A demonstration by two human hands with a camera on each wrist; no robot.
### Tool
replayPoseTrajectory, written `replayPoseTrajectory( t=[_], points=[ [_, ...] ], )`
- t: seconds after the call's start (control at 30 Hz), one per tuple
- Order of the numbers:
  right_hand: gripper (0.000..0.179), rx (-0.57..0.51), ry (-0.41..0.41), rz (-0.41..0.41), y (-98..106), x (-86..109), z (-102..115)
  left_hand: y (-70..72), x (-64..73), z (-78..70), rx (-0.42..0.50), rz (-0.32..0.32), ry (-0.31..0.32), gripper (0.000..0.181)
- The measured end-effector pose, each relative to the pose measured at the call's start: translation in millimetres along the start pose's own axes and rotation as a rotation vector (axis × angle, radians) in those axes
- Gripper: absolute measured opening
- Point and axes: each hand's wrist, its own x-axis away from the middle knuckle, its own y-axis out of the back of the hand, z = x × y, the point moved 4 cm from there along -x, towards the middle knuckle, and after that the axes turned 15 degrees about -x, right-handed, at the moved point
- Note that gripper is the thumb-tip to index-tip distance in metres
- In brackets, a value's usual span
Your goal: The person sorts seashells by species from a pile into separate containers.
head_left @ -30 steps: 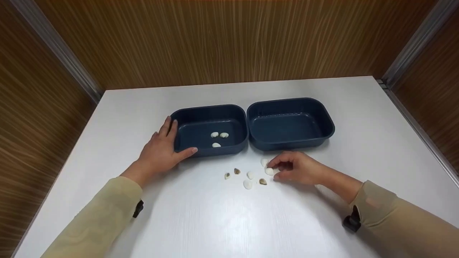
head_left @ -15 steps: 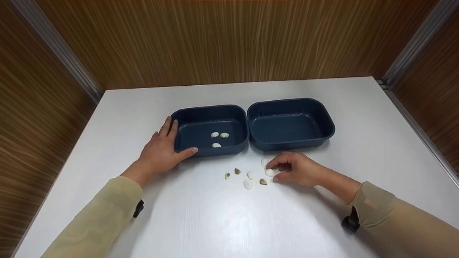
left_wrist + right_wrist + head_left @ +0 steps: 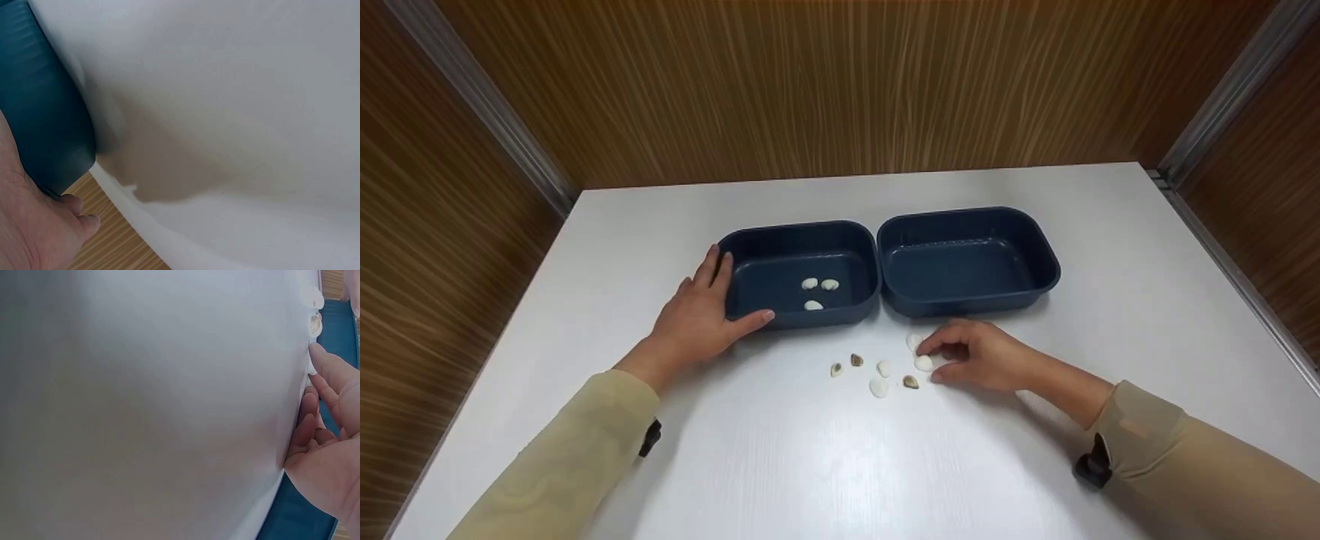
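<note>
White shell lies on the table, at the fingertips of the right hand; the fingers are bent, but I cannot tell if they pinch it. Spread wide, the left hand touches one blue tray.

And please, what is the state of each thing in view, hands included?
Left bin: upright, three pale shells inside
Right bin: upright, no shells visible inside
Left hand: resting on left bin's edge
Right hand: fingers bent at white shell, grip unclear
Other shells: lying loose on table
</note>
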Motion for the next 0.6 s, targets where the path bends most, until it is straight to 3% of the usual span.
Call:
replayPoseTrajectory(
  t=[0.3, 0.6],
  points=[
    [0.031, 0.004, -0.020, -0.008, -0.8, 0.4, -0.2, 0.1, 1.3, -0.5, -0.005, -0.003, -0.002, 0.126],
    [0.029, -0.015, 0.015, -0.012, -1.1, 1.0, 4.0, 0.9, 0.5, -1.3, -0.001, -0.003, -0.002, 0.127]
  ],
)
